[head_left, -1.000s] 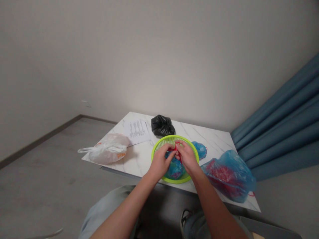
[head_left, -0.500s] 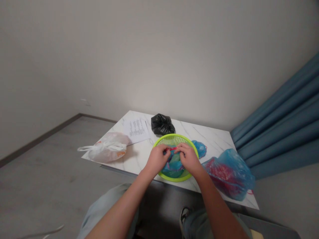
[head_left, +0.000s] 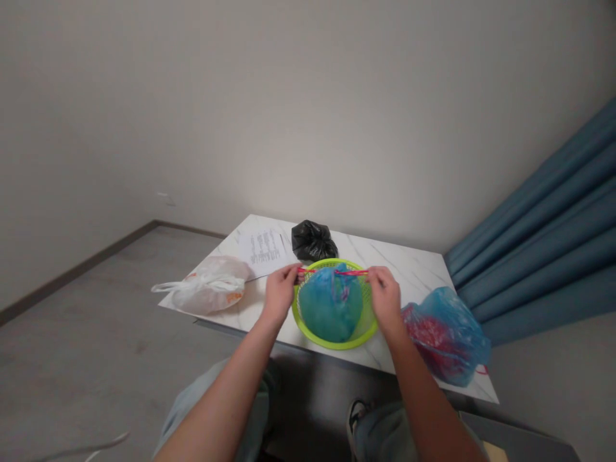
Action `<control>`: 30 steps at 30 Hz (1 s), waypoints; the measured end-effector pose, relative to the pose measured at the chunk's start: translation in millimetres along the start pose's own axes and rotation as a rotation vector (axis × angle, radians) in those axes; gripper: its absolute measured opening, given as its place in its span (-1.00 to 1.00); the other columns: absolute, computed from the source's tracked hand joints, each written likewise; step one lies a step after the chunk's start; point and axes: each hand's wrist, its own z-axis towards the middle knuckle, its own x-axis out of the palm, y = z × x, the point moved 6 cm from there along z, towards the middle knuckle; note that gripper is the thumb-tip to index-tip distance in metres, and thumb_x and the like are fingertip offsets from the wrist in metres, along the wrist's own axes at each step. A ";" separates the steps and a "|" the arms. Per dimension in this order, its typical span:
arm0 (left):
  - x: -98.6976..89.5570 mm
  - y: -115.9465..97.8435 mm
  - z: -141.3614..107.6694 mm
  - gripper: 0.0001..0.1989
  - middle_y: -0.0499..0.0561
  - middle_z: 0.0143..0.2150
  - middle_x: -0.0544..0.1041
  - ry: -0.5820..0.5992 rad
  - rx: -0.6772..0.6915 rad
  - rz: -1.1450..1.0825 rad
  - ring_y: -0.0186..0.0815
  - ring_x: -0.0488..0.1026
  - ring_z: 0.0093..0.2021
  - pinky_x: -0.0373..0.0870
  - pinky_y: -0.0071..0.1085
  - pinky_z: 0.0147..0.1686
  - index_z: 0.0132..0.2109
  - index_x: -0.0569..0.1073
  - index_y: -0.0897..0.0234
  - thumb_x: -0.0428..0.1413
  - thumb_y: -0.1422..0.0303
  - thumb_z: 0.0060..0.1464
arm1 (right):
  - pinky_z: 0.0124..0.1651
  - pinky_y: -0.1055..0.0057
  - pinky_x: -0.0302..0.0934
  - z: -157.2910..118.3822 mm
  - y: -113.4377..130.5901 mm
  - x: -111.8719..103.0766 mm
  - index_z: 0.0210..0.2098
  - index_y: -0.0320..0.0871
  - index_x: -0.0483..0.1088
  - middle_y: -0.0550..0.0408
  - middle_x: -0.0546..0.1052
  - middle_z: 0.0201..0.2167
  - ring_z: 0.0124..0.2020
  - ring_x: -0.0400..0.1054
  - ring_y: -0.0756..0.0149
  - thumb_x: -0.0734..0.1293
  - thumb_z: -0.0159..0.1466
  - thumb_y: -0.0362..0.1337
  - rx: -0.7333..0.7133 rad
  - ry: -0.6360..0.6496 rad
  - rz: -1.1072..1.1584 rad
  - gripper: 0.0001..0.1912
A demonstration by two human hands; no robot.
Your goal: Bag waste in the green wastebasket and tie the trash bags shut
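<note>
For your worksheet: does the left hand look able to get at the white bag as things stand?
Probably yes, once freed: the left hand holds a red string, but the white bag lies to its left, with nothing apparent between them.

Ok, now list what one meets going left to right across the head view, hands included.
White bag → left hand → green basket → right hand → blue bag with red contents → curtain. Left out for overlapping others sideways: paper sheet, black bag, teal bag.
</note>
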 end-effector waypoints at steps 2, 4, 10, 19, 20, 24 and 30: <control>-23.5 -3.1 10.0 -0.63 0.05 -0.41 0.58 -0.170 0.025 -0.036 -0.32 0.51 -0.39 0.45 -0.33 -0.24 -0.11 0.57 0.42 0.13 0.22 0.03 | -0.03 0.27 0.17 3.2 -23.0 -30.9 -0.47 -0.14 0.46 0.02 0.51 -0.34 -0.22 0.33 0.21 0.29 0.25 -0.14 0.137 -0.260 -0.026 -0.75; -33.0 -6.4 14.6 -0.61 0.06 -0.40 0.58 -0.200 0.049 -0.022 -0.31 0.52 -0.37 0.44 -0.37 -0.30 -0.08 0.56 0.43 0.12 0.22 0.05 | -0.05 0.26 0.18 3.2 -37.5 -45.8 -0.41 -0.17 0.49 0.01 0.52 -0.34 -0.23 0.33 0.19 0.32 0.21 -0.08 0.222 -0.363 -0.011 -0.73; -26.4 -17.0 3.4 -0.64 0.14 -0.20 0.62 -0.170 0.103 -0.082 -0.22 0.55 -0.17 0.46 -0.32 -0.19 -0.11 0.57 0.37 0.18 0.18 0.06 | -0.13 0.33 0.22 1.8 -23.6 -26.7 -0.41 -0.13 0.46 0.10 0.48 -0.39 -0.28 0.33 0.29 0.37 0.17 -0.10 0.294 -0.254 0.489 -0.79; -10.0 -64.4 -36.5 -0.73 0.06 -0.22 0.64 0.035 0.238 0.134 -0.23 0.55 -0.23 0.44 -0.31 -0.14 -0.12 0.59 0.26 0.22 0.20 0.09 | -0.28 0.40 0.20 -14.4 22.0 -15.0 -0.18 -0.09 0.47 0.24 0.25 -0.62 -0.45 0.28 0.36 0.36 0.26 -0.14 0.305 0.025 0.729 -0.80; -6.4 -71.2 -42.9 -0.76 0.05 -0.23 0.64 0.068 0.256 0.186 -0.23 0.55 -0.24 0.44 -0.31 -0.15 -0.15 0.60 0.25 0.20 0.20 0.12 | -0.33 0.40 0.17 -19.2 28.5 -13.2 -0.11 -0.08 0.45 0.25 0.27 -0.62 -0.49 0.25 0.37 0.34 0.28 -0.14 0.311 0.060 0.694 -0.77; 8.4 -106.2 -66.0 -0.82 0.06 -0.19 0.62 0.173 0.437 0.297 -0.21 0.53 -0.15 0.42 -0.31 -0.12 -0.22 0.59 0.22 0.12 0.27 0.20 | -0.31 0.34 0.22 -29.8 65.4 -5.6 -0.14 -0.07 0.45 0.15 0.45 -0.53 -0.47 0.31 0.31 0.33 0.29 -0.08 0.257 0.210 0.371 -0.76; 29.1 -135.8 -76.9 -0.78 -0.04 -0.43 0.56 0.267 0.351 0.320 -0.28 0.49 -0.43 0.41 -0.37 -0.35 -0.16 0.57 0.22 0.05 0.26 0.24 | -0.09 0.21 0.30 -22.2 119.5 5.3 -0.28 -0.09 0.51 0.03 0.56 -0.32 -0.25 0.44 0.17 0.35 0.26 -0.11 0.160 0.301 0.076 -0.81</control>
